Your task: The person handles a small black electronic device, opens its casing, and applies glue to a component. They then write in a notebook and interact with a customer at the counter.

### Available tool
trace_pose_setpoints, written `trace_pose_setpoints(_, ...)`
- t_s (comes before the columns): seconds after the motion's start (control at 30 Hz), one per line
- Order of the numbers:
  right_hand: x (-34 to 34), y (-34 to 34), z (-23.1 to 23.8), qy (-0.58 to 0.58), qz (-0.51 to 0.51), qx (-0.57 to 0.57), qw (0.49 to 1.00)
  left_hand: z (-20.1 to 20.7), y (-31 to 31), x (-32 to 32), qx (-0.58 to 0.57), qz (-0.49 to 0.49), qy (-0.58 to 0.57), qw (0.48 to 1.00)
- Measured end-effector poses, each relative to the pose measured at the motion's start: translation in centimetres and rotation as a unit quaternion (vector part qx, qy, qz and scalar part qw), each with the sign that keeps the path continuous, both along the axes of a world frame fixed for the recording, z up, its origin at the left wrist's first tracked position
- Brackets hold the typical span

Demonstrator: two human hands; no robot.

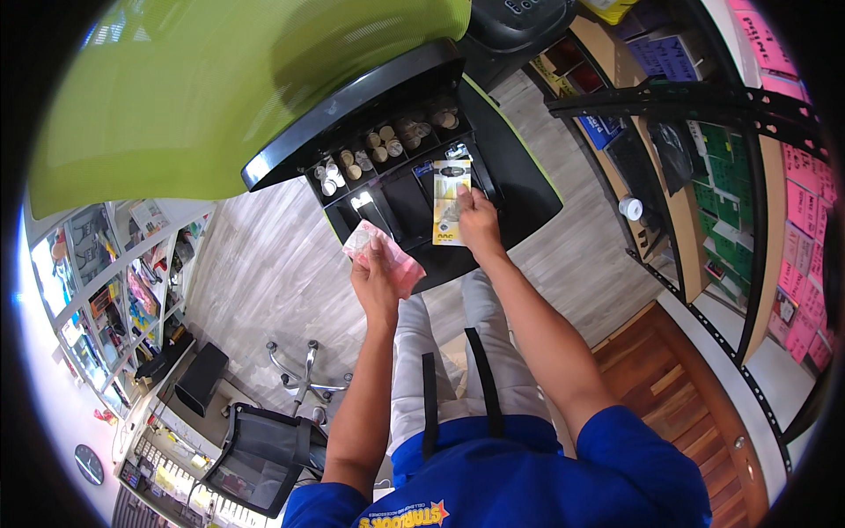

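Observation:
Ahead of me is a black cash drawer (352, 113), pulled out, on the seat of a green-backed chair. Coins (385, 143) fill a row of small compartments along its far side. My left hand (373, 283) pinches pink banknotes (402, 269) just over the drawer's near left edge; how many is unclear. Between thumb and fingers, my right hand (480, 222) grips a yellow banknote (446, 211), laid lengthwise over the right-hand note slots. A metallic note clip (363, 201) shows at the left slot, and the slot beside it looks dark.
The green chair back (211, 97) rises behind the drawer. Shelving (722, 211) with pink and green labels stands on the right. A black office chair (264, 453) is at lower left, near a display shelf (106, 299). Grey plank flooring (255, 255) lies around the chair.

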State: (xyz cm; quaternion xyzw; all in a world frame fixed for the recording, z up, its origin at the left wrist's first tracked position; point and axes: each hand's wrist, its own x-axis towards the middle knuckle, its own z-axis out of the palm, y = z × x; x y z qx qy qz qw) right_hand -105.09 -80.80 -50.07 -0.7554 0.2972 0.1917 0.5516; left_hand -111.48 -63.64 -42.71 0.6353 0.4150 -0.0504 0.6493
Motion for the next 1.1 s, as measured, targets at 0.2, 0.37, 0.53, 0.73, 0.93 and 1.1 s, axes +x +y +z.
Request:
trace_pose_setpoints(0.2, 0.5, 0.1, 3.3, -0.153, 0.072, -0.183, 0.968, -0.5, -1.1, 1.1, 0.007, -0.017, -0.041, 0.999)
trace_pose_setpoints(0.37, -2.2, -1.7, 7.0, 0.031, 0.034, 0.315, 0.948, -0.4, -4.4, 2.9, 0.070, -0.274, -0.121, 0.952)
trace_pose_setpoints(0.53, -3.0, -4.8, 7.1, 0.024, -0.177, 0.330, 0.927, -5.1, -1.1, 7.6, 0.407, -0.307, -0.073, 0.857)
trace_pose_setpoints(0.73, -5.8, -8.2, 6.8, 0.066, -0.149, 0.283, 0.945, -10.3, 2.3, 6.8, 0.558, -0.294, -0.057, 0.774)
trace_pose_setpoints(0.93, -7.9, -9.6, 7.3, 0.069, -0.141, 0.254, 0.954, -11.4, 2.6, 6.9, 0.546, -0.257, -0.054, 0.795)
trace_pose_setpoints(1.1, -8.8, -9.9, 7.1, 0.089, -0.118, 0.272, 0.951, -11.7, 1.9, 7.3, 0.588, -0.252, -0.068, 0.766)
